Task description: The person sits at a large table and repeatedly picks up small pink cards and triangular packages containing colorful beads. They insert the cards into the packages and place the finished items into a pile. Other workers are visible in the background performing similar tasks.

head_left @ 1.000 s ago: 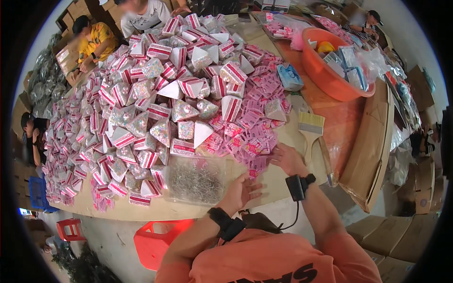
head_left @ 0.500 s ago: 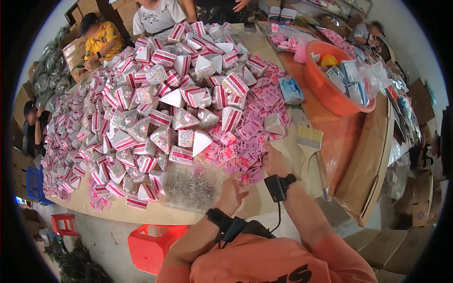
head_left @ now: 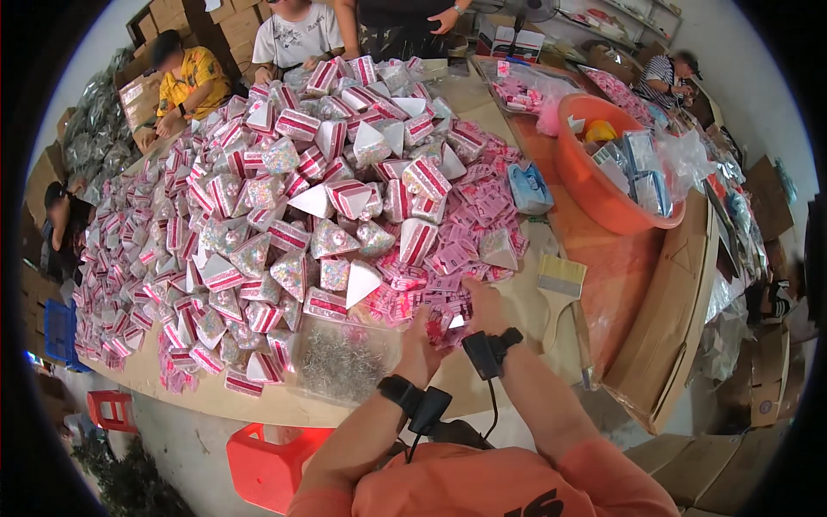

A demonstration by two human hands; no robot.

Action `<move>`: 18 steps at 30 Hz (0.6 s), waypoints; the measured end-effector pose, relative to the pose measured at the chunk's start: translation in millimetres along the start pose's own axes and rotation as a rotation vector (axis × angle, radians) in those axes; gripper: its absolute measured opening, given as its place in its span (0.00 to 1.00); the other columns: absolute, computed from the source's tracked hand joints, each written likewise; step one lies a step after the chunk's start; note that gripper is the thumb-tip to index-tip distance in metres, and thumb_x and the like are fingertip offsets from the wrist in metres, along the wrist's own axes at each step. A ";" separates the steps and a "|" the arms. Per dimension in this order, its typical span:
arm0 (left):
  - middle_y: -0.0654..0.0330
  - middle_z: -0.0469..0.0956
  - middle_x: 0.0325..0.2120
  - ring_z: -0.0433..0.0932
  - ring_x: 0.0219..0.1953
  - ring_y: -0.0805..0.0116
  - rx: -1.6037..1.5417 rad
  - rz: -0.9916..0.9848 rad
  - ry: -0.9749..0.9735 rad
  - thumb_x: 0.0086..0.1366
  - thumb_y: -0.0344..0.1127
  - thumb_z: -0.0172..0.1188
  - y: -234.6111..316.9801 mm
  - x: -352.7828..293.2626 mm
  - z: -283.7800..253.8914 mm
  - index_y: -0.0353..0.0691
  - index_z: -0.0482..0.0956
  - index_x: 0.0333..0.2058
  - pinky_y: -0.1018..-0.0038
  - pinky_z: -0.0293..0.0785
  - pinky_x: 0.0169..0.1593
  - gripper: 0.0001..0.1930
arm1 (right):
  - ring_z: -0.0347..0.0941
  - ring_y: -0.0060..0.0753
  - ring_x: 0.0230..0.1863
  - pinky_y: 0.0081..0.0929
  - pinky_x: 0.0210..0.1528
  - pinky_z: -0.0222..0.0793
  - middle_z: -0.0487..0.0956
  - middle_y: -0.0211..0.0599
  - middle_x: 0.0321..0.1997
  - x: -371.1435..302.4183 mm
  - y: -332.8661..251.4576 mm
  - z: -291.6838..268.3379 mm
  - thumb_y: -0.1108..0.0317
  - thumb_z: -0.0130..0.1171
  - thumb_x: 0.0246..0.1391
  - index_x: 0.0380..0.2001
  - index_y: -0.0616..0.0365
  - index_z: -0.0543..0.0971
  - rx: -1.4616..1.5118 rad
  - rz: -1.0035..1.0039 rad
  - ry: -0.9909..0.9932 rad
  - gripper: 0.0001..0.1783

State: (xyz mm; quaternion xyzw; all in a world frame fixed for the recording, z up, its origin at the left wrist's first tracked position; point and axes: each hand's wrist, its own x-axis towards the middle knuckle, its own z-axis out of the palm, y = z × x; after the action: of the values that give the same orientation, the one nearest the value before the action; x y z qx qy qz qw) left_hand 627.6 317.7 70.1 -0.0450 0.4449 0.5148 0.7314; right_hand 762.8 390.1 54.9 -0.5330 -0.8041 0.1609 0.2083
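Both hands are close together at the near edge of a spread of small pink printed packets (head_left: 461,226). My left hand (head_left: 419,351) curls around a pink packet (head_left: 441,326), with a bright glare beside it. Just to the right, my right hand (head_left: 488,310) bends inward, its fingertips partly hidden against the pink packets. Next to my left hand lies a clear shallow tray (head_left: 303,379) of thin silvery metal pieces (head_left: 345,360). Beyond it rises a big heap of wedge-shaped, cake-slice-like packs (head_left: 336,239) with pink stripes, white faces and colourful beads.
A wide brush (head_left: 560,280) lies right of my right hand. Behind it are a blue-white soft pack (head_left: 529,188) and an orange basin (head_left: 573,172) holding packages. A cardboard strip (head_left: 668,319) edges the table's right side. Red stools (head_left: 267,470) stand below; other people sit or stand around.
My hands have drawn closer together, the right one shifting left and the left one rising to the pink packets. A bright glare now shows between them. The whole view has shifted slightly.
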 end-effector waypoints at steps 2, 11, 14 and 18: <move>0.64 0.73 0.35 0.71 0.37 0.63 -0.097 -0.005 -0.029 0.58 0.57 0.47 0.7 9.7 0.1 0.48 0.68 0.44 0.58 0.64 0.43 0.22 | 0.72 0.48 0.28 0.34 0.29 0.67 0.75 0.44 0.25 0.2 -1.6 5.1 0.70 0.57 0.32 0.39 0.57 0.74 0.031 -0.017 0.043 0.23; 0.65 0.75 0.35 0.73 0.37 0.66 -0.091 -0.010 0.048 0.61 0.53 0.46 4.3 13.1 5.5 0.50 0.70 0.41 0.63 0.69 0.40 0.17 | 0.71 0.52 0.30 0.37 0.31 0.66 0.75 0.49 0.27 -1.0 1.2 14.6 0.80 0.54 0.26 0.35 0.57 0.75 0.343 0.083 -0.051 0.24; 0.65 0.76 0.33 0.74 0.35 0.66 -0.140 -0.023 0.035 0.62 0.49 0.46 -3.8 28.1 -1.2 0.48 0.71 0.40 0.65 0.69 0.40 0.15 | 0.69 0.55 0.33 0.40 0.34 0.65 0.74 0.51 0.29 -4.3 5.8 15.8 0.81 0.51 0.26 0.36 0.56 0.75 0.260 0.030 -0.059 0.25; 0.65 0.76 0.32 0.75 0.33 0.67 -0.133 0.006 0.010 0.62 0.44 0.47 -7.4 22.7 4.7 0.46 0.72 0.38 0.66 0.70 0.39 0.12 | 0.66 0.58 0.38 0.43 0.37 0.63 0.72 0.54 0.31 -11.6 6.4 13.3 0.81 0.50 0.25 0.36 0.57 0.75 0.141 -0.057 0.028 0.26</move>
State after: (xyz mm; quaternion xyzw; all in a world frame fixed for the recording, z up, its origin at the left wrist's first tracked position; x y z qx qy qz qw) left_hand 638.0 332.9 54.2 -0.0951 0.4136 0.5451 0.7230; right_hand 765.1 381.3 38.5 -0.4960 -0.8027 0.2038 0.2611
